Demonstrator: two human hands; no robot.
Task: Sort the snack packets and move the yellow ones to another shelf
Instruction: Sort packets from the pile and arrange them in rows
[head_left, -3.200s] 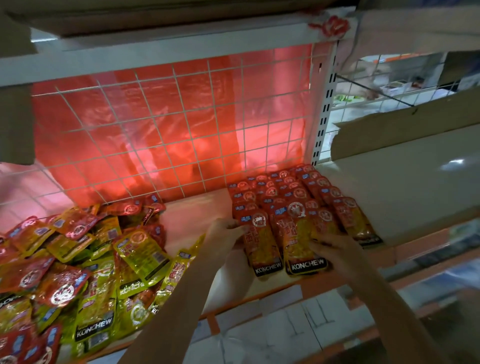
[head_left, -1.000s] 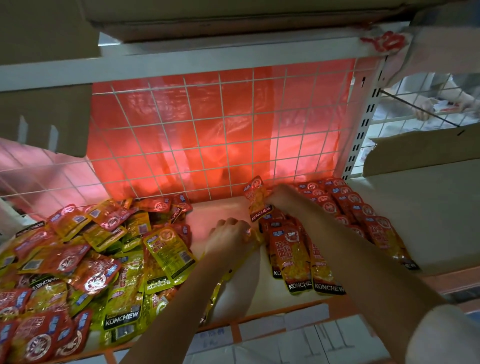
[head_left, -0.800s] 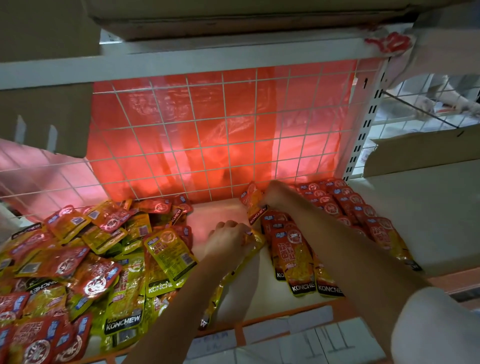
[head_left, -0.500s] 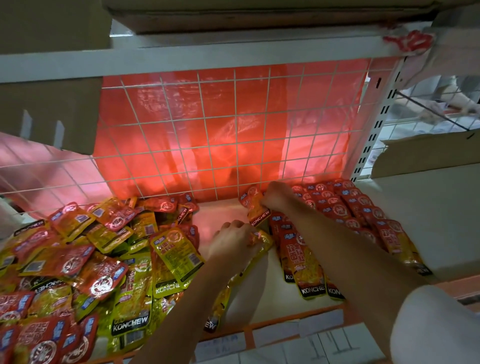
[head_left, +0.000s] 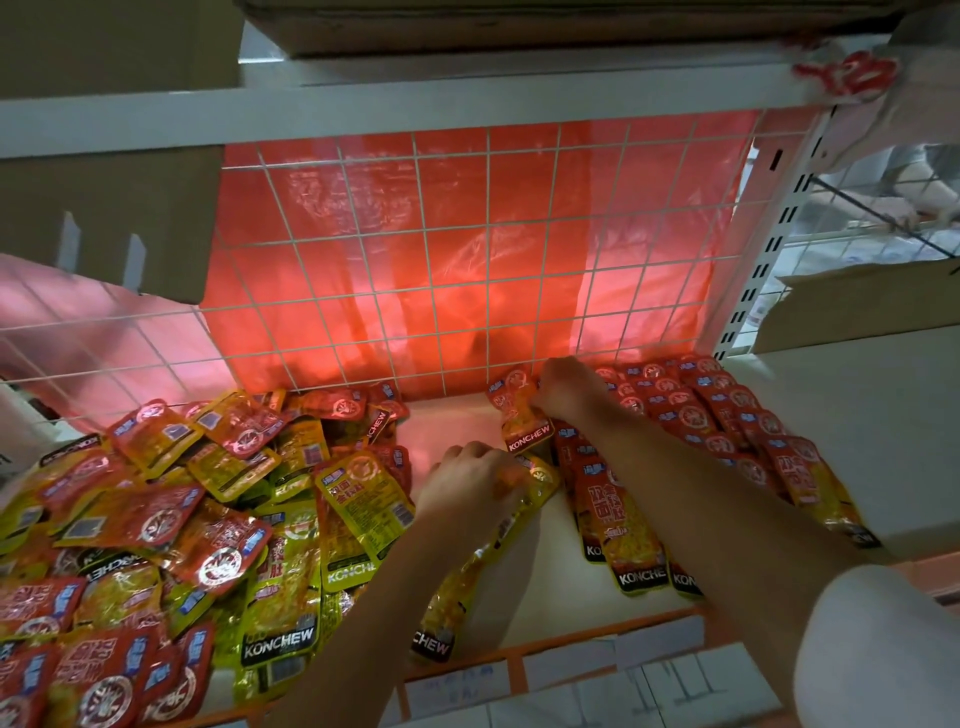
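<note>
Currently the right hand (head_left: 563, 387) pinches a red packet (head_left: 522, 415) at the far end of the sorted row (head_left: 691, 421), long axis 12-to-6, while the left hand (head_left: 470, 480), nearer, at its 7 o'clock, clutches a yellow packet (head_left: 462, 587) beside the mixed pile (head_left: 171, 519).

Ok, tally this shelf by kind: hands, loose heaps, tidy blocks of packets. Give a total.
Hands: 2, left hand, right hand
Loose mixed heap: 1
Tidy block of red-topped packets: 1
Total: 4
Single packets overlap too much to count. The left hand grips yellow packets; the right hand pinches one red-topped packet.
</note>
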